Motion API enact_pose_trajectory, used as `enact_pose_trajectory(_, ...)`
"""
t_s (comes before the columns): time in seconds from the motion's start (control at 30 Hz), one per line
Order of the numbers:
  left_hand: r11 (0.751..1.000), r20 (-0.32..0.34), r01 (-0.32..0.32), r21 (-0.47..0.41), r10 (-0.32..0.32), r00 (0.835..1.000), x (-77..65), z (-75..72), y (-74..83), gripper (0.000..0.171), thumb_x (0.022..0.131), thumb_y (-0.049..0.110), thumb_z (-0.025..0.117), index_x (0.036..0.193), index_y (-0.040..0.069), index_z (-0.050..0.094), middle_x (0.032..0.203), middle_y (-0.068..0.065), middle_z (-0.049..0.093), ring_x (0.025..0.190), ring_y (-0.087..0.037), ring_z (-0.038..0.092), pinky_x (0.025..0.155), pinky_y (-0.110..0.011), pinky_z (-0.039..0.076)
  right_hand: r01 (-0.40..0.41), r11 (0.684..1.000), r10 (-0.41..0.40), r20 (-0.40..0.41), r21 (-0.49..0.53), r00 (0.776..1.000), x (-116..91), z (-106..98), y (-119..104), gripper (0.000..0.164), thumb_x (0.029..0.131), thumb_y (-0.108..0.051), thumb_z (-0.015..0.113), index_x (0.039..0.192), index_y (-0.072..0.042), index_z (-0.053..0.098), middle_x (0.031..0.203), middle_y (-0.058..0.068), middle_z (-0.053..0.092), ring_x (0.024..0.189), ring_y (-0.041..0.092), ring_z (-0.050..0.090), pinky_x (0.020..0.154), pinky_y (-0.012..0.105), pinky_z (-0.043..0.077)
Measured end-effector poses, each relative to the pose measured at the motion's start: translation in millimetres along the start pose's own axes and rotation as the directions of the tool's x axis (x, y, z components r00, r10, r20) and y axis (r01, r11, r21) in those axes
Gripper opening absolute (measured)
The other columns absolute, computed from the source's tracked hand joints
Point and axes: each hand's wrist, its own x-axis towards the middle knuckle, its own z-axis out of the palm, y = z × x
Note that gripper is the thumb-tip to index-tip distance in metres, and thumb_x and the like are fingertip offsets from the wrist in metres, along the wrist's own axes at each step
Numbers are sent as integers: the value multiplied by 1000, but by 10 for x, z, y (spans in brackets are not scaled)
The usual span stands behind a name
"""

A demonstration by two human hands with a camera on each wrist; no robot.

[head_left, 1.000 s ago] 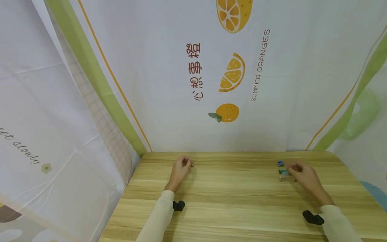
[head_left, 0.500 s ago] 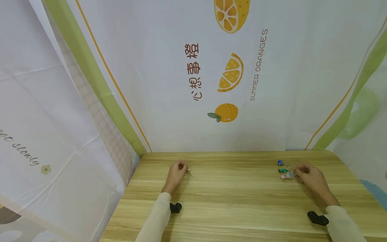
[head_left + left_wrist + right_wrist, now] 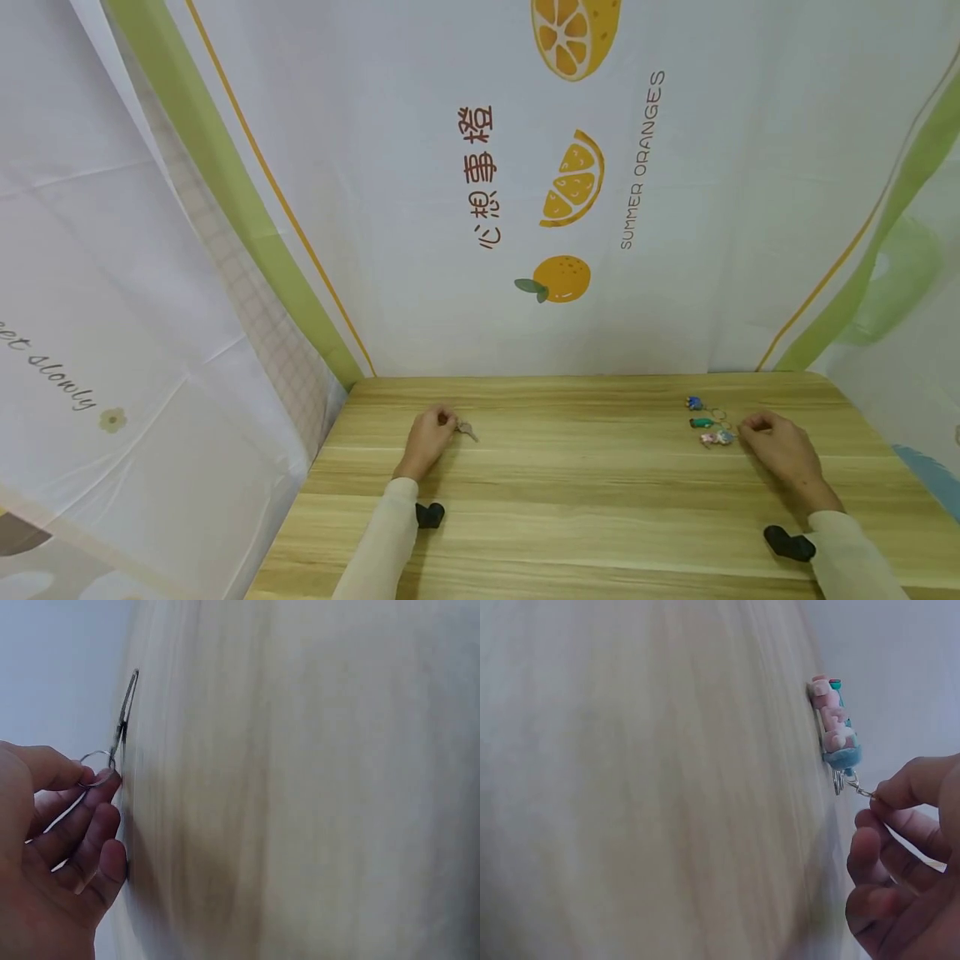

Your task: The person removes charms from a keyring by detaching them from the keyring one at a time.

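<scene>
On the left of the table, my left hand point(image 3: 427, 439) pinches the thin metal ring of some keys point(image 3: 468, 431) between thumb and fingertips. The left wrist view has the key ring point(image 3: 96, 753) and the keys point(image 3: 123, 720) edge-on, close to the tabletop. At the right, my right hand point(image 3: 783, 450) pinches the end of a short metal chain point(image 3: 863, 792) attached to a pink and light-blue figure keychain point(image 3: 717, 437). That figure lies on the wood. Beside it are a green keychain point(image 3: 701, 423) and a dark blue keychain point(image 3: 694, 403), untouched by the hand.
The wooden table point(image 3: 570, 500) spans the space between both hands. A white cloth point(image 3: 420, 317) printed with oranges hangs along its back edge, and more cloth hangs at the left and right. Black wrist mounts point(image 3: 789, 543) sit on both forearms.
My left hand has moved left and toward me, lowering the keys to the table. My right hand has drawn right from the keychains, and the pink and light-blue figure has come down flat.
</scene>
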Motion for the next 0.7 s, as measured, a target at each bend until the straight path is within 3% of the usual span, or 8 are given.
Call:
enact_pose_trajectory(0.3, 997, -41, 39, 72, -36, 998, 29, -24, -55, 17, 103, 6, 61, 110, -3, 73, 111, -18, 71, 98, -28, 65, 85, -44, 57, -47, 999, 47, 18, -5, 999, -24, 4, 54, 40, 109, -31, 51, 117, 6, 64, 113, 32, 68, 99, 45, 67, 73, 45, 48)
enact_pose_trajectory(0.7, 996, -45, 39, 79, -35, 998, 26, -21, -101, 12, 102, 2, 63, 108, -3, 73, 108, -18, 66, 98, -28, 63, 85, -44, 56, -72, 997, 72, 19, 6, 997, -51, -2, 35, 42, 109, -30, 49, 121, 8, 62, 117, 36, 66, 102, 50, 65, 76, 54, 50)
